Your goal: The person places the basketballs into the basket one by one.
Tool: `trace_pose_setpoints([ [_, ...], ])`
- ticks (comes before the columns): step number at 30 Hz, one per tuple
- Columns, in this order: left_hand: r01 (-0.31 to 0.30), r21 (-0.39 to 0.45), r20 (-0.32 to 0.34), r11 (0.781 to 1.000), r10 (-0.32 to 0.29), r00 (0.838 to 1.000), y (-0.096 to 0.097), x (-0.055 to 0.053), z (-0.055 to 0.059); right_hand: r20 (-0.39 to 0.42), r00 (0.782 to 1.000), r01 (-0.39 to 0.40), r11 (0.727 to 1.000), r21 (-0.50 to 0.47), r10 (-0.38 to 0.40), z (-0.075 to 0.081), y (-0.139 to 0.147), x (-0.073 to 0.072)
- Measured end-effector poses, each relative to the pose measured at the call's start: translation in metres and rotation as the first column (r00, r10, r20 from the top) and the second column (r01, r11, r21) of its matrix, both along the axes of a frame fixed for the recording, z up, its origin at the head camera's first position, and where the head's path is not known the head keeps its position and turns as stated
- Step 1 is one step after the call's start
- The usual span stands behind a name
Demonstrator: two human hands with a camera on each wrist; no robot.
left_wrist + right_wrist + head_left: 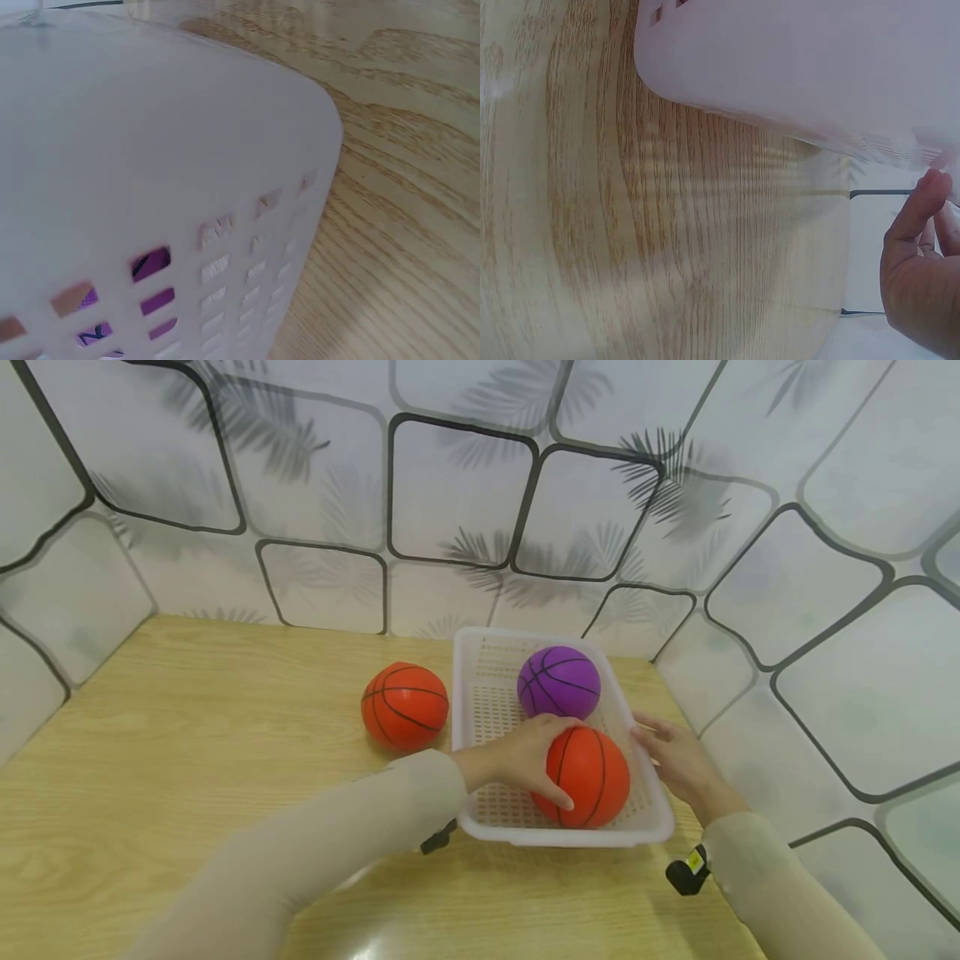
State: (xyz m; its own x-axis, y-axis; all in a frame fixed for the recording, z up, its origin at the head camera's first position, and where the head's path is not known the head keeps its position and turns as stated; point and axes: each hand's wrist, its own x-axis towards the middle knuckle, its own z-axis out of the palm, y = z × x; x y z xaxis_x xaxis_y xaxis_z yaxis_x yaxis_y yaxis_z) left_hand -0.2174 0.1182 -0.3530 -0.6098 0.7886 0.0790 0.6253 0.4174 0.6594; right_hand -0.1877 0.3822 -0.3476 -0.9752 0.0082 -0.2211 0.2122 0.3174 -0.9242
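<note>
The left hand (528, 756) had the near red ball (594, 777), thumb and fingers spread wide around it, down in the near end of the white basket (570, 837); the right hand (678, 764), fingers loose, touched the right rim; outside, left, sat another red ball (405, 706); farther back, inside, the purple ball (559, 682)!

The bench (187, 735), a flat surface with light wood grain, directly supports two items I can identify over my head feed: a white perforated basket (562, 837) and, just beside its left side, one orange-red ball (405, 707) with black seam lines.
</note>
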Motion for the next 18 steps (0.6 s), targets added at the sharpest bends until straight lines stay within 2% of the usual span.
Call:
trace_pose_setpoints([
  [10,0.031,-0.002,0.025,1.000,-0.031,0.999,-0.0002,-0.0025,-0.0027,0.007,1.000,0.007,1.000,0.006,-0.007,0.0014,-0.0015,-0.0001],
  [16,0.037,0.001,0.037,0.999,-0.037,0.999,-0.0043,-0.0008,0.0011,0.003,1.000,0.014,1.000,-0.001,-0.014,-0.0008,-0.0005,-0.0010],
  [18,0.046,0.010,0.022,0.999,-0.046,0.999,-0.0063,-0.0007,0.0026,0.001,1.000,0.010,1.000,-0.002,-0.010,-0.0017,0.0000,-0.0011],
])
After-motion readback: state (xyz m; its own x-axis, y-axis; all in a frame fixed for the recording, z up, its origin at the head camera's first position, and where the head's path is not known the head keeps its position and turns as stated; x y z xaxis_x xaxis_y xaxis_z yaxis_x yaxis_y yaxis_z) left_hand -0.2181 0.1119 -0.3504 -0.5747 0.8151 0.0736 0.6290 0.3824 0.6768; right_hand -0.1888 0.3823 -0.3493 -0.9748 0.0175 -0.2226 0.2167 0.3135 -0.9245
